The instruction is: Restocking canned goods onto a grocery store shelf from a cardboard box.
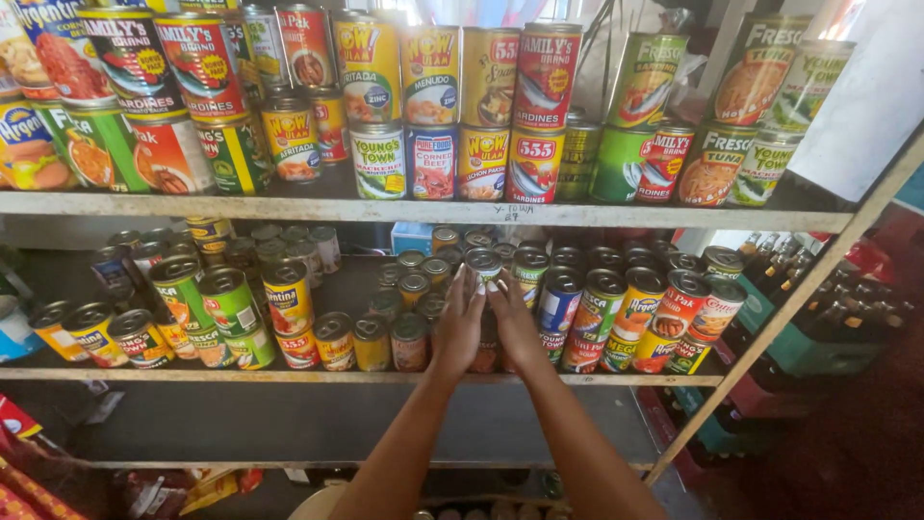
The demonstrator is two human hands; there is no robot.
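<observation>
Both forearms reach up from below; the left hand (pixel 459 323) and right hand (pixel 513 323) clasp a stacked can (pixel 483 268) between their fingers on the middle shelf (pixel 192 374). Stacking looks underway; other cans (pixel 597 308) crowd just beside the fingertips.

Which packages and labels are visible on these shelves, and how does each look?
Top shelf cans: stacked cylinders, red, yellow, green labels.
Middle shelf cans: smaller cylinders, mixed colours.
Stacked cans: between left hand and right hand.
Snack packets: bottom left, red and yellow.
Bottle crates: right, green.
</observation>
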